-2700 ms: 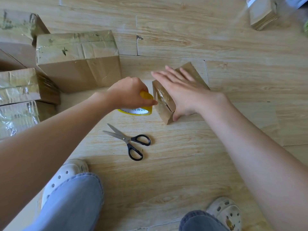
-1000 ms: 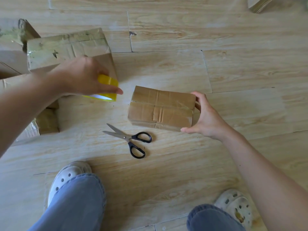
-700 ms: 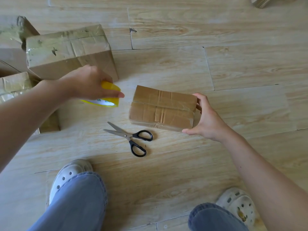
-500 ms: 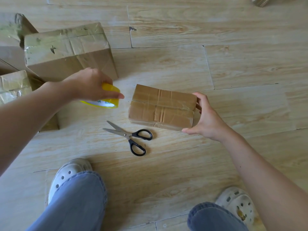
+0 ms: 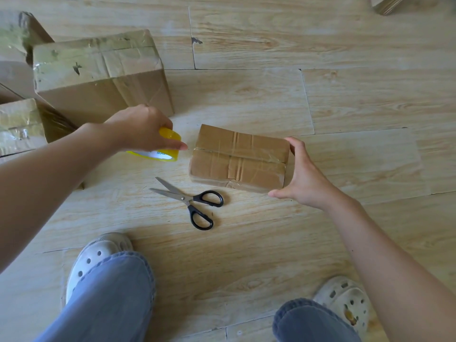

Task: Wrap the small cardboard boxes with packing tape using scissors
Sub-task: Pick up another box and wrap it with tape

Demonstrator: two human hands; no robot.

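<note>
Scissors (image 5: 190, 199): on floor (image 5: 246, 255), just before box; handy for the cut.
Right hand (image 5: 303, 176): clasps the right end of small box (image 5: 238, 157), which lies flat, seam up.
Left hand (image 5: 140, 127): grips tape roll (image 5: 162, 150) beside box; advise drawing tape taut along seam.

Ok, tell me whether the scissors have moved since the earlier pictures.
No. The scissors lie where they were, equally far from the large taped box.
</note>
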